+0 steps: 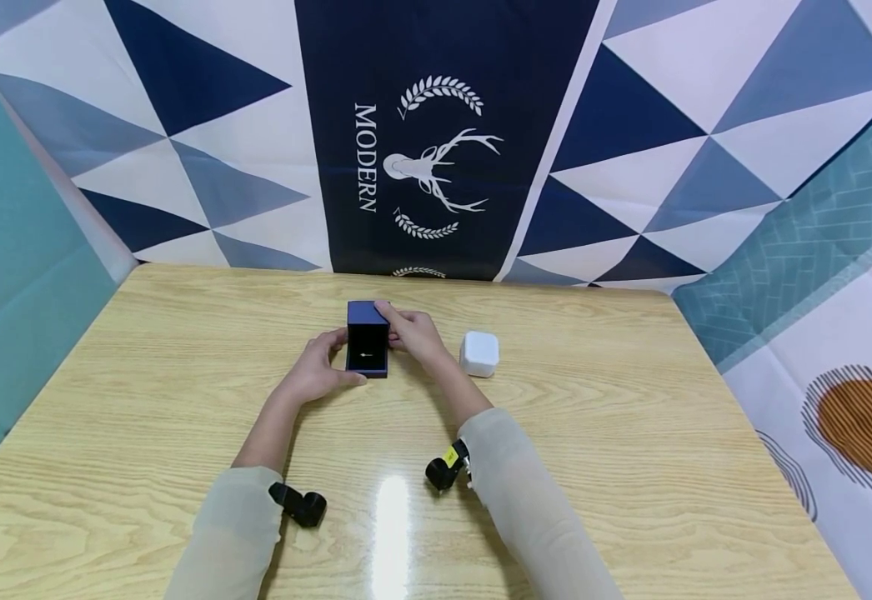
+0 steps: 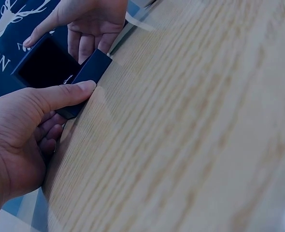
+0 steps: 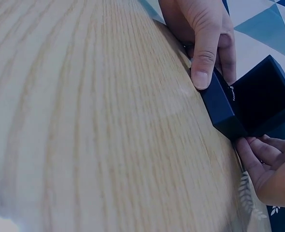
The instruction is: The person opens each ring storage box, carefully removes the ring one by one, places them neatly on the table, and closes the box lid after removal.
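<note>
A dark blue ring box (image 1: 367, 313) stands on the table with its lid raised and its black inside facing me. A small silvery ring (image 1: 366, 356) with a row of stones, clearer in the right wrist view (image 3: 233, 93), sits in its base. My left hand (image 1: 314, 371) grips the base from the left, thumb along the front edge and fingers behind. At the lid's right side is my right hand (image 1: 415, 336), its thumb on the lid's edge and its other fingers curled by the box's side. In the left wrist view, the lid (image 2: 41, 65) leans back.
Just right of the right forearm, a white rounded cube (image 1: 478, 353) stands on the wooden table (image 1: 593, 450). Behind the table's far edge hangs a patterned cloth (image 1: 241, 167) with triangles and a deer print. Each sleeve carries a small black wrist camera (image 1: 301, 505).
</note>
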`<state>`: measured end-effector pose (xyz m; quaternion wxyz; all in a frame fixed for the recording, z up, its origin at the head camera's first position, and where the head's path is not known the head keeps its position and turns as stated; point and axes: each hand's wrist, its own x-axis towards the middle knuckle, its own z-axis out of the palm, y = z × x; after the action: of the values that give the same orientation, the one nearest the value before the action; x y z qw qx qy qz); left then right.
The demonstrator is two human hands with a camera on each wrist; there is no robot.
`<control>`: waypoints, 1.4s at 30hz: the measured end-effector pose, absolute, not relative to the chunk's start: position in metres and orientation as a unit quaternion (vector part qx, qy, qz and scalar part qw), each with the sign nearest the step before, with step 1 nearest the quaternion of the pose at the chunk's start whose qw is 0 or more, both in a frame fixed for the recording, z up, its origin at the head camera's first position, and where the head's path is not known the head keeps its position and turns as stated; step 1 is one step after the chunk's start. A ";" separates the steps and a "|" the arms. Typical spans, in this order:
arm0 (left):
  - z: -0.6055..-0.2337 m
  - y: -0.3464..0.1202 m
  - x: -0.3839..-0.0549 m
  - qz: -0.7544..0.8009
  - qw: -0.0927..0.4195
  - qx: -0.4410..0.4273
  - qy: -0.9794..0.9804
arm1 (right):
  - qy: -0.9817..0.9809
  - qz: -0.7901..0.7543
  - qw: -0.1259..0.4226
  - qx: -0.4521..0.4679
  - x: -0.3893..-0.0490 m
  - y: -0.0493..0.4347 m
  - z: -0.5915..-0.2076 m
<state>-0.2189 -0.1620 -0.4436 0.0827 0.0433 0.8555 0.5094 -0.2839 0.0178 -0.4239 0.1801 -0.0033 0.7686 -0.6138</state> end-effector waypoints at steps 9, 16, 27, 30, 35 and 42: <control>-0.445 -0.162 -0.219 0.511 0.082 0.047 0.855 | 0.770 -0.613 0.180 -0.006 -0.284 0.017 -0.424; -0.445 -0.163 -0.220 0.507 0.082 0.047 0.857 | 0.767 -0.617 0.176 0.000 -0.285 0.016 -0.424; -0.445 -0.163 -0.221 0.511 0.075 0.054 0.855 | 0.770 -0.615 0.170 0.012 -0.285 0.015 -0.423; -0.446 -0.163 -0.221 0.509 0.072 0.056 0.856 | 0.772 -0.614 0.165 0.012 -0.286 0.015 -0.423; -0.444 -0.162 -0.220 0.509 0.078 0.048 0.856 | 0.766 -0.623 0.157 0.011 -0.284 0.015 -0.424; -0.443 -0.161 -0.218 0.513 0.080 0.047 0.853 | 0.754 -0.640 0.146 0.014 -0.283 0.014 -0.426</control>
<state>-0.2185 -0.1612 -0.4431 0.0800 0.0466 0.8534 0.5130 -0.2828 0.0137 -0.4257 0.1455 0.0145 0.7542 -0.6401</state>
